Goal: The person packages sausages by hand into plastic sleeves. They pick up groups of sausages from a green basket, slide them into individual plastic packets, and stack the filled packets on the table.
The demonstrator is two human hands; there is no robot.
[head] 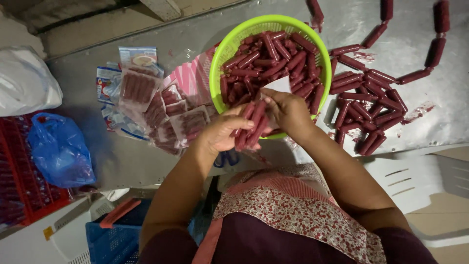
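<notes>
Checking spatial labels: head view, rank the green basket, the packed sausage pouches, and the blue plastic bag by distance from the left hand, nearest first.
From the left hand, which holds a bundle of sausages:
1. Green basket: just above the hand, its rim almost touching.
2. Packed sausage pouches: on the metal table, to the hand's left.
3. Blue plastic bag: far left, beyond the table edge.

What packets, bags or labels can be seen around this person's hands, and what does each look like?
Filled packets: heaped on the metal table, left of the green basket; flat clear pouches showing rows of red sausages.
Printed packet: top of that heap; rectangular, blue and white.
Clear pouch: at the right hand, over the basket; pale, open.
Blue bag: far left, on a red crate; crumpled plastic.
White bag: upper left; bulging plastic.
</notes>
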